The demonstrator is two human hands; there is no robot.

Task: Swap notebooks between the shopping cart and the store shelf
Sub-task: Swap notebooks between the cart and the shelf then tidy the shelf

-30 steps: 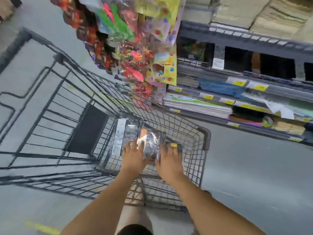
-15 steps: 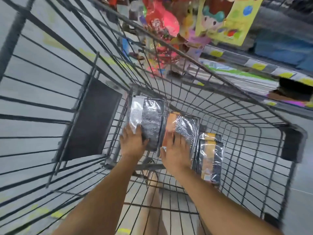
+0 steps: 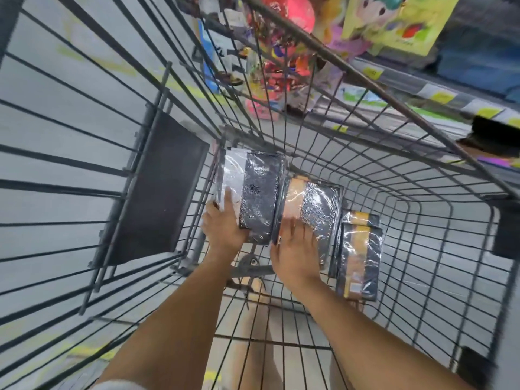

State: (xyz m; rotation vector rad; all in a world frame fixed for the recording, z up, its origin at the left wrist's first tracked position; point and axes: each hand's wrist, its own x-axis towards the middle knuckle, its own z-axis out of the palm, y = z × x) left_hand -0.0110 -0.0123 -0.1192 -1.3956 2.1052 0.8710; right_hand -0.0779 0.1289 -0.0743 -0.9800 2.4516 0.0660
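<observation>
The scene is lit evenly and brightly from overhead, and only soft, faint shadows are cast on the grey floor (image 3: pixel 56 114). Glare is thrown off the plastic wrap of the notebooks (image 3: pixel 309 209). Strong wide-angle distortion is seen: the cart wires (image 3: pixel 84 192) are bowed toward the edges. Motion blur is smeared over the shelf (image 3: pixel 422 94), the hanging toys (image 3: pixel 281 52) and the right hand (image 3: pixel 295 249).

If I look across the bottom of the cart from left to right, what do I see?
Black flap → white-and-black notebook pack under the left hand → orange-and-black notebook pack under the right hand → yellow-and-black notebook pack.
</observation>
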